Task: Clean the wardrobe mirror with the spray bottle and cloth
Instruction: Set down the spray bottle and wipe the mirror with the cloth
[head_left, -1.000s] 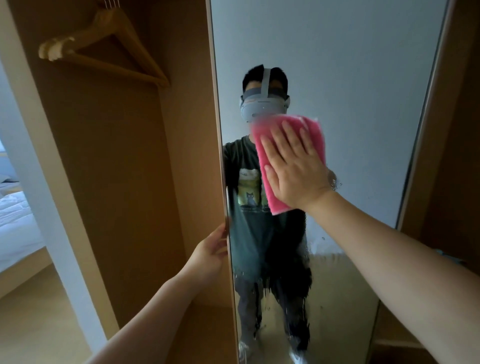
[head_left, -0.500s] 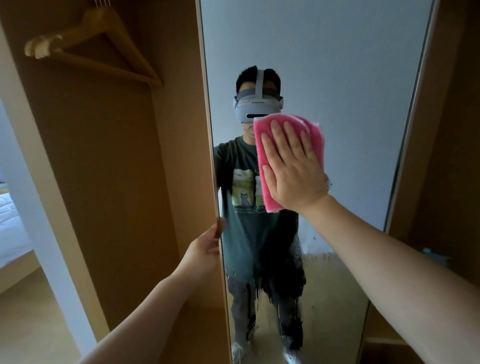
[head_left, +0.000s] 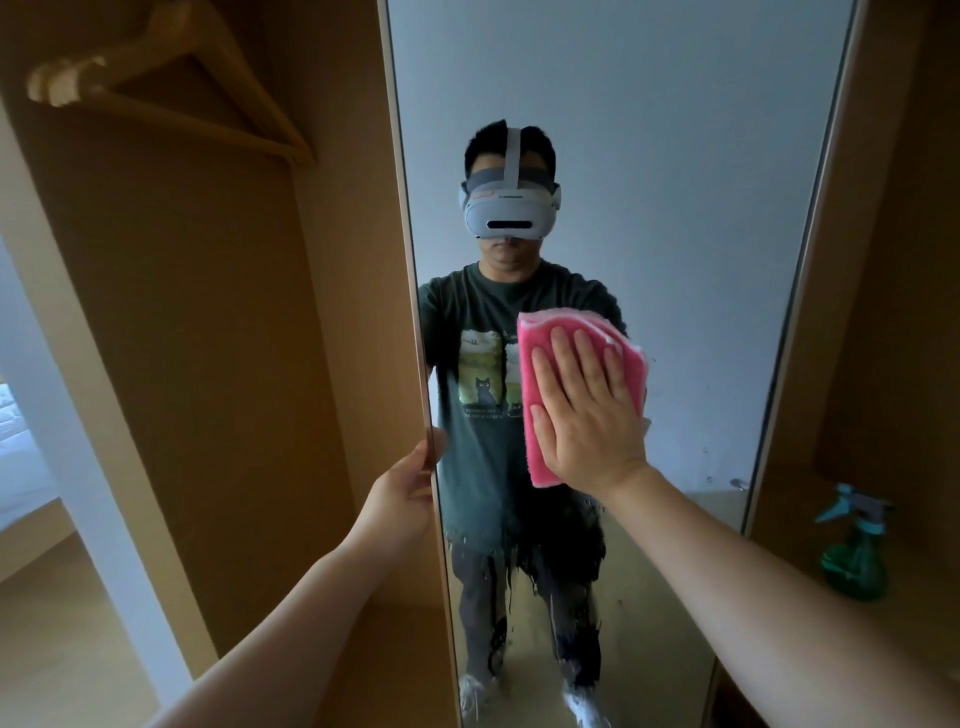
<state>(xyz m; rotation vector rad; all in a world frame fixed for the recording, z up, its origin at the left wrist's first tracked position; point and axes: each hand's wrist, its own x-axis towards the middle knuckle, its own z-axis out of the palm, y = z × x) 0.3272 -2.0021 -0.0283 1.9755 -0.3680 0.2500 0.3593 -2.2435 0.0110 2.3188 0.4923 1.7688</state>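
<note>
A tall wardrobe mirror (head_left: 675, 156) fills the middle of the view on an open door. My right hand (head_left: 587, 410) lies flat with straight fingers on a folded pink cloth (head_left: 540, 343), pressing it against the glass at about chest height of my reflection. My left hand (head_left: 405, 493) grips the mirror door's left edge, thumb on the glass side. Wet streaks and drips cover the lower glass. A green spray bottle (head_left: 854, 551) with a teal trigger stands on a shelf to the right of the mirror.
The open wardrobe compartment on the left holds a wooden hanger (head_left: 171, 88) on the rail. A wooden shelf (head_left: 810, 545) on the right carries the bottle. A bed (head_left: 21, 447) shows at the far left beyond the wardrobe side panel.
My right hand has slid the pink cloth down the glass, from the reflected face to the reflected chest. My left hand keeps its hold on the door edge. The spray bottle has come into view.
</note>
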